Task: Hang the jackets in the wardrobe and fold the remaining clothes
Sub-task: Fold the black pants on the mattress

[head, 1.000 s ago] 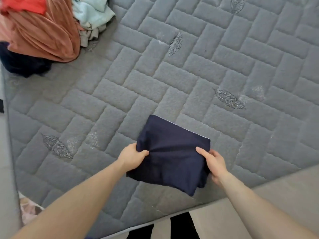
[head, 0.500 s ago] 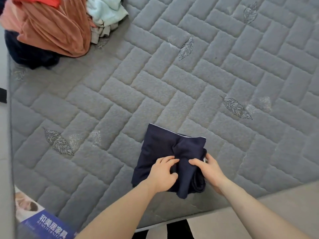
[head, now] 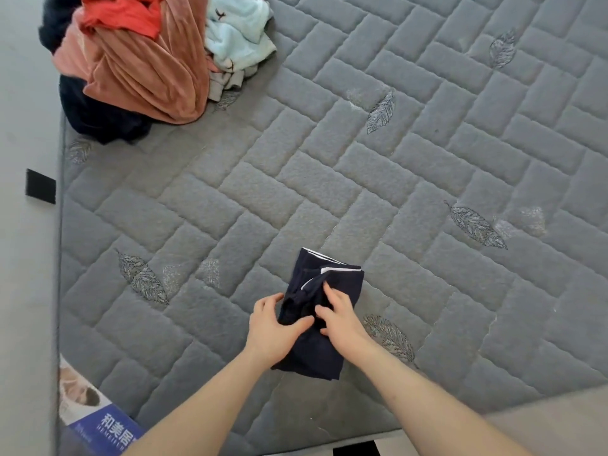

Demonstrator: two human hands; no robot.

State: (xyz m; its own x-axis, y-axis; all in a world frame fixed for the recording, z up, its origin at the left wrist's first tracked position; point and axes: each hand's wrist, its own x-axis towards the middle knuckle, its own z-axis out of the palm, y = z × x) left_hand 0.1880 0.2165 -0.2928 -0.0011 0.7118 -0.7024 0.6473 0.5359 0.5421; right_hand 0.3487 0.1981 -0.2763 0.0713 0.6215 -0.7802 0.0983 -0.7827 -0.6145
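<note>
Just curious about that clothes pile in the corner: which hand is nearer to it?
Left. The left hand sits on the navy garment's pile-facing side; the right hand lies farther from the clothes pile.

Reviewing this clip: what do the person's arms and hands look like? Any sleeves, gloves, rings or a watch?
Both forearms are bare as far as the frame shows: no sleeve or cuff is visible. The left hand and right hand are bare too, with no gloves. No ring, watch, bracelet or other marking shows on either wrist or on the visible fingers.
</note>
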